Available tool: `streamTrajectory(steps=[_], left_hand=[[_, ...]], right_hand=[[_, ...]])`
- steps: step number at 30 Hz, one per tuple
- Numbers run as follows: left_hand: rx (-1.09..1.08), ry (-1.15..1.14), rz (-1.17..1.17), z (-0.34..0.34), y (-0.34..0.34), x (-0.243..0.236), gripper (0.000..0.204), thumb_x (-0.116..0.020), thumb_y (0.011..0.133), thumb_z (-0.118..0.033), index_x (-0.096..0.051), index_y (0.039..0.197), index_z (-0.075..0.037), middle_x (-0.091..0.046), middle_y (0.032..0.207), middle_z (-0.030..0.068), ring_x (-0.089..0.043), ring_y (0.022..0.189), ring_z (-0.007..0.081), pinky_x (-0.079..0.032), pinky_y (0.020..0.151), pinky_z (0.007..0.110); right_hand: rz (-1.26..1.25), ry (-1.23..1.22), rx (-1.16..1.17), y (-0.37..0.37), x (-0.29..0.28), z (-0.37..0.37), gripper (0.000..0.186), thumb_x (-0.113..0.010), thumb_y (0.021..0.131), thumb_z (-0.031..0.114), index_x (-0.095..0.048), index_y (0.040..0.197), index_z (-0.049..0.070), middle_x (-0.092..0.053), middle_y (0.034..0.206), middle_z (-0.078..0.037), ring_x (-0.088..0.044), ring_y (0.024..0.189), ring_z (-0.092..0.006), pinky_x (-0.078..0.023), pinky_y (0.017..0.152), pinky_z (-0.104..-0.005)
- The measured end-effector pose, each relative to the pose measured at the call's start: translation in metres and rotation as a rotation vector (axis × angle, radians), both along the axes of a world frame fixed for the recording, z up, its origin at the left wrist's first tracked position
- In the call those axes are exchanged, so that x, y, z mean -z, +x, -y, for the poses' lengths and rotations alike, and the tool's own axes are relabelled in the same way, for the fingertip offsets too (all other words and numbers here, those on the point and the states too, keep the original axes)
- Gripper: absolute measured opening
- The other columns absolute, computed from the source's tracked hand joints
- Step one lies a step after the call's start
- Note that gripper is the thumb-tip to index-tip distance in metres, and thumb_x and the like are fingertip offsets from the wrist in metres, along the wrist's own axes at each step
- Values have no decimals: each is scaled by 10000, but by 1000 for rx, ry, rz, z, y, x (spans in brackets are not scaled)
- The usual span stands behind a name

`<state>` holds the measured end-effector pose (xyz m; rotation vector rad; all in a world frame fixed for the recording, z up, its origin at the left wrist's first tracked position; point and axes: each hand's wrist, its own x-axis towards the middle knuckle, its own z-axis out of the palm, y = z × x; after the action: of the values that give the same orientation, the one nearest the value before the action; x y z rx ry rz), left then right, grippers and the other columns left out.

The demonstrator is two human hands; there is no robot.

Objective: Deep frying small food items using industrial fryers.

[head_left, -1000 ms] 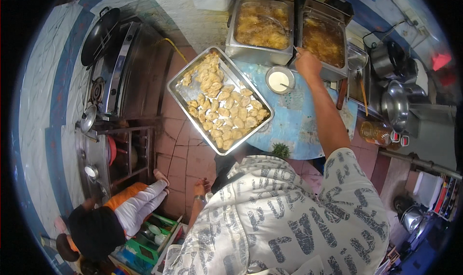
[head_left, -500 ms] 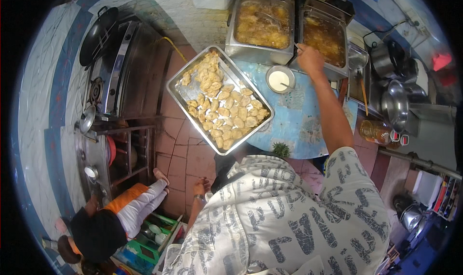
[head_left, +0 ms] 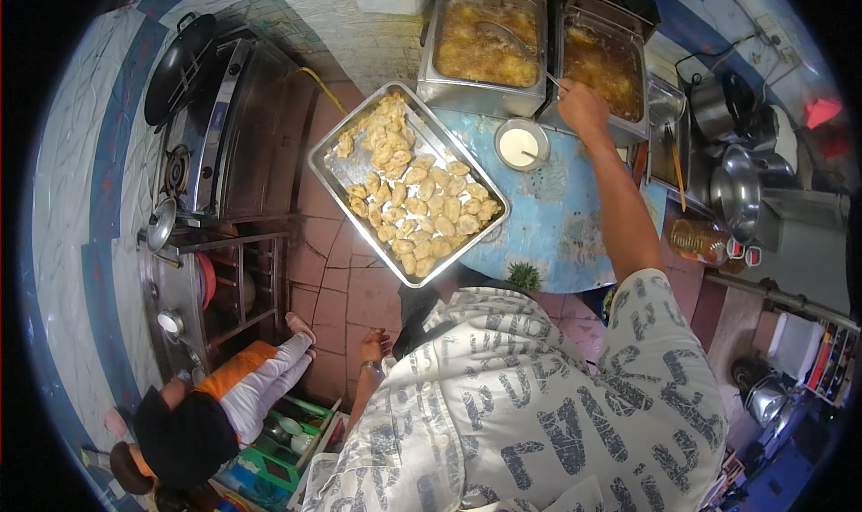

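My right hand (head_left: 583, 105) is closed on the metal handle of a skimmer (head_left: 500, 33) dipped in the bubbling oil of the left fryer (head_left: 435, 92); the right fryer (head_left: 624, 131) is beside it. My left hand (head_left: 374, 344) hangs low by my body, fingers loosely curled and apart, holding nothing visible. A steel tray (head_left: 329, 178) holds many pale golden battered pieces (head_left: 420, 212). On the blue-covered table (head_left: 552, 252) stand a bowl of creamy liquid (head_left: 519, 146) with a spoon and a spiky green plant (head_left: 523, 275).
A gas stove (head_left: 193, 166) with a wok (head_left: 175, 68) lines the left wall. Another person (head_left: 193, 431) is at lower left, beside a green crate (head_left: 278, 460). Pots, steel bowls (head_left: 736, 198) and a jug of oil (head_left: 699, 240) crowd the right side.
My right hand has shifted slightly right and forward with the skimmer handle. The skimmer head sits a little differently in the oil. My left hand stays where it was.
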<state>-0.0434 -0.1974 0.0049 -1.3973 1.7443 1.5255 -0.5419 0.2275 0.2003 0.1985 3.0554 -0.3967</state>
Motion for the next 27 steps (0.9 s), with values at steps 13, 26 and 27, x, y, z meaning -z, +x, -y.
streamTrajectory(steps=[13,26,27], left_hand=[[10,-40,-7,-4,0,-10,305,-499,962,-308,-628,1050,-46,-653,865,83,-624,683,172,-493,556,292],[-85,39,-12,6,7,4,301,-468,970,-279,-622,1061,-38,-652,902,95,-613,687,162,-488,574,288],[-84,41,-13,6,7,4,301,-468,970,-279,-622,1061,-38,-652,902,95,-613,687,162,-488,574,288]], right_hand=[[402,-716,52,-59,22,-62,204,-571,903,205,-652,1073,127,-482,609,55,-401,495,-61,-337,458,-253],[606,-1144,270,-53,36,-77,239,-549,939,222,-550,1173,172,-473,613,82,-347,451,-19,-340,426,-210],[624,-1187,248,-54,39,-82,249,-545,941,220,-539,1186,174,-473,614,82,-343,449,-18,-342,425,-208]])
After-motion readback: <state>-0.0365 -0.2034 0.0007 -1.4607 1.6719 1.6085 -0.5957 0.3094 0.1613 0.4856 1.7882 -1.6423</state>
